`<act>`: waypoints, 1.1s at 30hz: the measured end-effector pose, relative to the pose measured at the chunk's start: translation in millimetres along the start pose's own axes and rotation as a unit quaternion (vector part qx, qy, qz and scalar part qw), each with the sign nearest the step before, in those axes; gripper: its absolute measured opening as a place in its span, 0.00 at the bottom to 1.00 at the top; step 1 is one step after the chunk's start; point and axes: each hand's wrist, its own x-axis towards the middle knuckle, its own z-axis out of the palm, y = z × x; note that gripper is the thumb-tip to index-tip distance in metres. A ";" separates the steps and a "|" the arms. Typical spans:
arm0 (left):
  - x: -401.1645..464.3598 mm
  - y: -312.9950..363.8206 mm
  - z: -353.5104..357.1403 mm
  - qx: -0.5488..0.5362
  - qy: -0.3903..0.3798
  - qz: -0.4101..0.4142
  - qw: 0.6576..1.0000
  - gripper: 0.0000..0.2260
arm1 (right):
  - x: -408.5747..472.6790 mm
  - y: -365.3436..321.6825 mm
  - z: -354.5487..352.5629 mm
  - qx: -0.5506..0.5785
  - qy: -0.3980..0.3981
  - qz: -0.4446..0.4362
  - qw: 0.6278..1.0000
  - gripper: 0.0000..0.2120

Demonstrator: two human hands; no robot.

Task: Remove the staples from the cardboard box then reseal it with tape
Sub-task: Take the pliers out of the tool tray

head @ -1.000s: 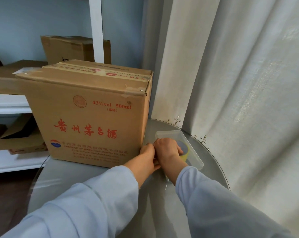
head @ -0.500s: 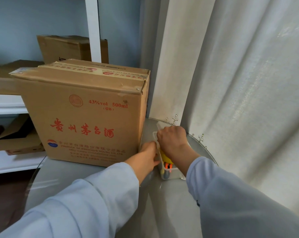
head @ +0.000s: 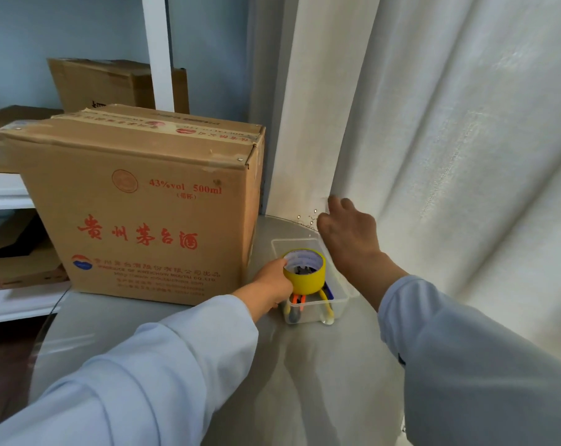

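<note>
My left hand (head: pixel 274 278) fingers grip the yellow tape roll (head: pixel 305 273), standing on edge above the clear tool box (head: pixel 334 304), while my right hand (head: pixel 348 235) pinches its lid (head: pixel 325 204) aside.

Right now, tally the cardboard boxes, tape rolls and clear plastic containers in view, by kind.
Closed cardboard boxes: 2, the printed box and the plain box on the shelf behind
Yellow tape rolls: 1
Clear plastic containers: 1
Total: 4

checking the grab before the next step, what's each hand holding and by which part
The left hand grips the yellow tape roll by its left rim and outer wall, above the clear bin. The right hand appears to hold the bin's clear lid by its edge.
</note>
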 end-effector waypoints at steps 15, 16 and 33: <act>3.0 -4.0 -10.5 0.085 0.031 0.070 0.993 0.21 | -12.1 -22.4 70.3 0.252 -0.203 -0.034 0.946 0.17; 4.0 -4.5 -11.0 0.087 0.028 0.076 0.993 0.20 | -11.2 -28.2 72.9 0.253 -0.217 -0.035 0.942 0.17; 20.6 22.0 -13.7 0.266 0.116 0.166 0.942 0.26 | -16.0 -19.9 74.7 0.314 -0.018 0.160 0.936 0.16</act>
